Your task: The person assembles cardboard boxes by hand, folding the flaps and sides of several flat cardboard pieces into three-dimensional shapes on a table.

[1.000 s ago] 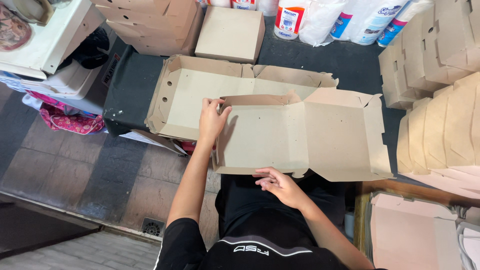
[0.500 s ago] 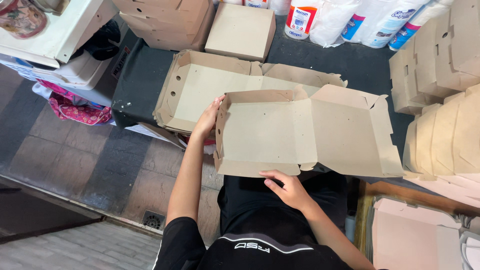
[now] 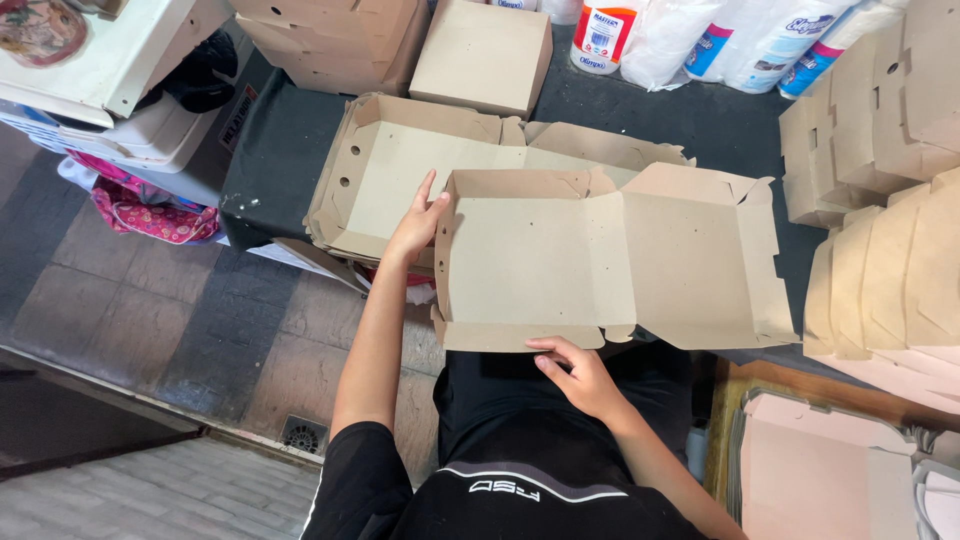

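Your left hand (image 3: 418, 222) presses the left wall of the half-folded cardboard box (image 3: 600, 262), steadying it upright, while your right hand (image 3: 577, 372) grips its near edge from below. The box, matte brown card with creased flaps, lies open over the dark surface (image 3: 280, 140), atop flat blanks (image 3: 400, 170).

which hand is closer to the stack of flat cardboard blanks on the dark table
Left. The left hand presses the half-folded box's left wall, right over the stack of flat blanks; the right hand is at the box's near edge.
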